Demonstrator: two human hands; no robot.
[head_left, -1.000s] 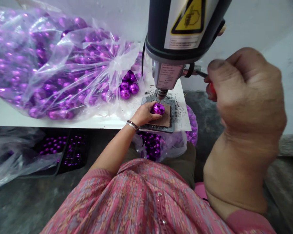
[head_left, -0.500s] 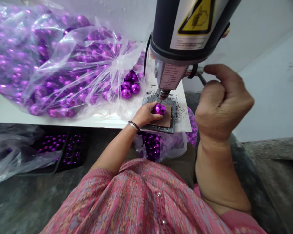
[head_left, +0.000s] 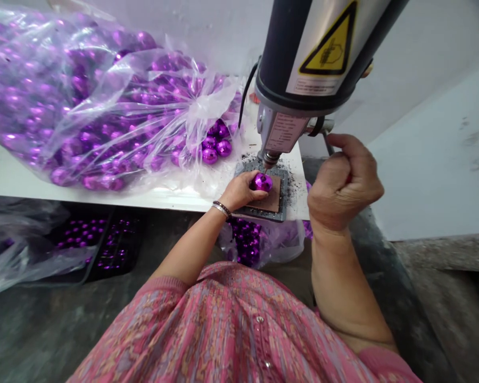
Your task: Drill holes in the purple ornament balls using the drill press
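Note:
A shiny purple ball (head_left: pixel 263 183) with a faceted surface is held between the thumb and fingers of my left hand (head_left: pixel 241 192), over a brown board (head_left: pixel 272 201) on the grey base of a drill press (head_left: pixel 289 117). The drill chuck (head_left: pixel 270 159) is right above the ball, its thin bit pointing down at the ball's top. Whether the bit touches the ball I cannot tell. My right hand (head_left: pixel 343 183) is closed round the feed lever (head_left: pixel 328 143) at the machine's right side; its fingers partly hide the lever.
A large clear plastic bag (head_left: pixel 115 111) full of purple balls covers the left of the white table (head_left: pixel 159 201). Several loose balls (head_left: pixel 209 154) lie at its mouth. Dark shavings surround the drill base. Below are a black crate (head_left: pixel 120 247) and a bag (head_left: pixel 281 242) with purple balls.
My right hand has moved left and slightly down in view, closer to the drill press, with the lever in its grip. The left hand keeps the ball under the bit. The view has shifted slightly.

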